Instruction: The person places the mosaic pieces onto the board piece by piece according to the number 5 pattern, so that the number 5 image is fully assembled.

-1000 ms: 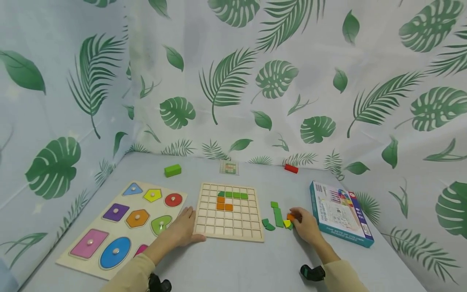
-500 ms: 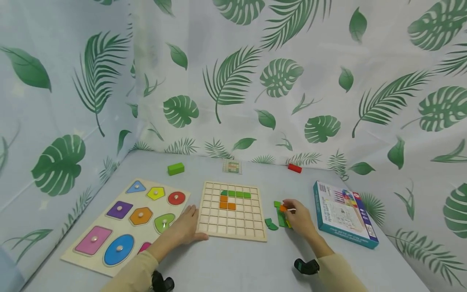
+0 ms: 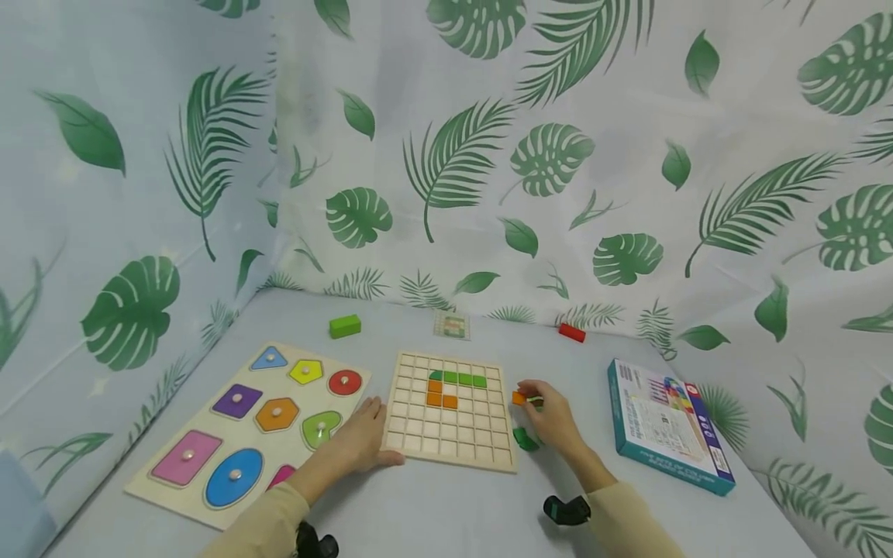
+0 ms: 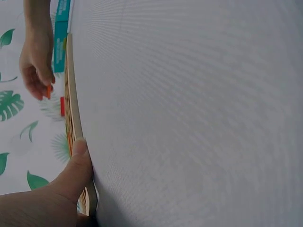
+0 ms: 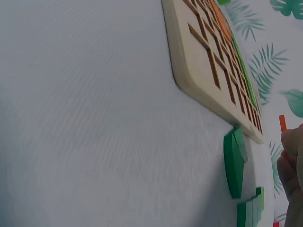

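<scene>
My right hand [image 3: 553, 415] pinches a small orange tile [image 3: 519, 397] between thumb and fingertips, just beyond the right edge of a wooden grid board [image 3: 449, 449]. In the left wrist view the orange tile [image 4: 49, 91] shows edge-on, raised off the tabletop. A row of green tiles [image 3: 465, 380] and several orange tiles [image 3: 435, 393] sit in the board's upper cells. My left hand [image 3: 357, 442] lies at the board's left side, its thumb against the front left corner. Dark green curved pieces [image 3: 525, 440] lie beside my right hand, which hides other loose pieces.
A knob puzzle board [image 3: 314, 399] with coloured shapes lies at the left. At the right is a teal and white box [image 3: 673, 426]. Along the back stand a green block [image 3: 345, 326], a small pattern card [image 3: 452, 325] and a red cylinder [image 3: 572, 332].
My right hand has lifted the orange tile from among the loose pieces and carried it left toward the grid board. The left hand has stayed at the board's edge; the head view has shifted slightly.
</scene>
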`<state>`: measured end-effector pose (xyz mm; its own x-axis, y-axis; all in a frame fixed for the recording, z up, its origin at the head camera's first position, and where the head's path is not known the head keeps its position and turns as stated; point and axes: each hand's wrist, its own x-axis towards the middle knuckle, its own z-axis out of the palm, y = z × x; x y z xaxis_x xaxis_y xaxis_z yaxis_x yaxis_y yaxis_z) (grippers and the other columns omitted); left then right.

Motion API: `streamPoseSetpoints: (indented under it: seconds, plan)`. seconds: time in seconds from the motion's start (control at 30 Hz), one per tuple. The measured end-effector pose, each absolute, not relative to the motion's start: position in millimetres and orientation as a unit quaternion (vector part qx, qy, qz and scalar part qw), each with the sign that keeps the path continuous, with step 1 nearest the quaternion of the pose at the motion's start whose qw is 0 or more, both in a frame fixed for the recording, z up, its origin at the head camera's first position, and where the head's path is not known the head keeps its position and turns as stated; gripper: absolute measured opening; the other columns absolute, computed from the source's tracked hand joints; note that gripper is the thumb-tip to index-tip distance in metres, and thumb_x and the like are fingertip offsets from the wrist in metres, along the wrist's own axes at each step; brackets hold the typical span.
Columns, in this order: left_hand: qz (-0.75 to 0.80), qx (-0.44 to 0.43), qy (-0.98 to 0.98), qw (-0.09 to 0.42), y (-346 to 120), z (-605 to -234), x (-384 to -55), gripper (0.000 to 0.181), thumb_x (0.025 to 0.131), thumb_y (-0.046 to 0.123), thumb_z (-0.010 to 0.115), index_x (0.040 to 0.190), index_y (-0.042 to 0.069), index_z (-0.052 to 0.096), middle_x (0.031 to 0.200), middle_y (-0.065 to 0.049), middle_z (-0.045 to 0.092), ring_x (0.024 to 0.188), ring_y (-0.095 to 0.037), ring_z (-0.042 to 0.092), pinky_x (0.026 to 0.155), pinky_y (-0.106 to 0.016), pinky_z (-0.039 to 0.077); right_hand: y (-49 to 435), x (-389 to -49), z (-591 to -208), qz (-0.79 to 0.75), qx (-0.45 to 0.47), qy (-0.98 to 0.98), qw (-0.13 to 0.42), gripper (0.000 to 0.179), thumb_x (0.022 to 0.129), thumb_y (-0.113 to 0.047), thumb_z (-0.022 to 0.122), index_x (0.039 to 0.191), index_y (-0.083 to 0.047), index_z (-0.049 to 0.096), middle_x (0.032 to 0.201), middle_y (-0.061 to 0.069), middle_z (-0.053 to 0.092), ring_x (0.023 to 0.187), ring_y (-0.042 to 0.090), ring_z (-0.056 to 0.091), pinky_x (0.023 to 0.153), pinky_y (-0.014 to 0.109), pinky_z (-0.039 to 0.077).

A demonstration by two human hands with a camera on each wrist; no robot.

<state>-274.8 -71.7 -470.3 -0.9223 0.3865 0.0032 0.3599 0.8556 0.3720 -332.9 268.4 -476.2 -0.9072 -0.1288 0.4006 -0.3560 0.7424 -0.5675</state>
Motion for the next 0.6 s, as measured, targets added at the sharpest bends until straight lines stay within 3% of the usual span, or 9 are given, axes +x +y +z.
streamPoseSetpoints:
  seconds: [0.6]
  plan:
    - [0.164, 0.2, 0.965, 0.038, -72.7, -465.5, -272.6, 0.092, 0.08, 0.05, 0.07, 0.134, -0.017, 0.037, 0.142, -0.032, 0.032, 0.135, -0.041, 0.027, 0.112, -0.044, 0.025, 219.8, -345.1, -484.2, 0.354, 0.171, -0.906, 0.154, 0.03, 0.084, 0.007, 0.063, 0.114, 0.002, 0.06, 0.104, 0.008, 0.064, 0.096, 0.02, 0.06, 0.083, 0.035, 0.053]
